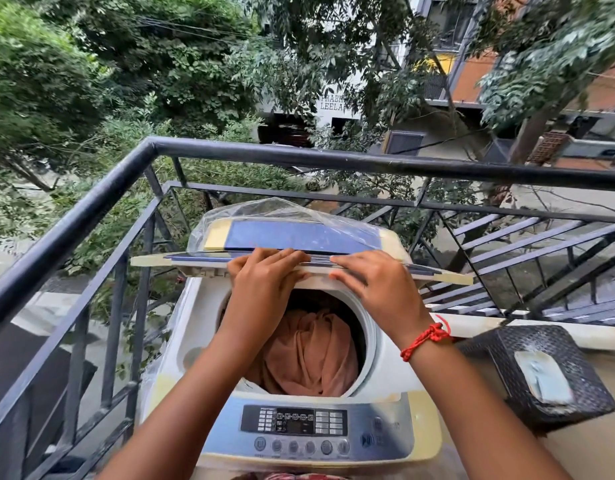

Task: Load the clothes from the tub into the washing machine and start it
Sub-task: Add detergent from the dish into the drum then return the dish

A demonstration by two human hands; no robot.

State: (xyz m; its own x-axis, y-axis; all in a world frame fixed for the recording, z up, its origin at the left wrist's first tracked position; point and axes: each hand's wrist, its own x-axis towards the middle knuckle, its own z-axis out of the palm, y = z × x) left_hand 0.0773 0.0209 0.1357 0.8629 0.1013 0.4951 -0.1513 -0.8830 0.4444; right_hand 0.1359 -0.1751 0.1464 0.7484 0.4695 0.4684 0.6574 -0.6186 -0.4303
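A white top-loading washing machine (389, 372) stands in the balcony corner, its round drum uncovered. Peach-brown clothes (309, 355) fill the drum. The folding lid (299, 237), blue with cream edges, stands raised at the back with clear plastic draped over it. My left hand (264, 282) and my right hand (375, 282) both grip the lid's folded front edge, side by side above the drum. The control panel (295, 431) with its display and row of round buttons lies nearest me. The tub is not in view.
A black metal railing (102, 199) closes the balcony on the left and behind the machine. A dark woven basket (541, 372) with a pale object on top sits to the right. Trees and buildings lie beyond.
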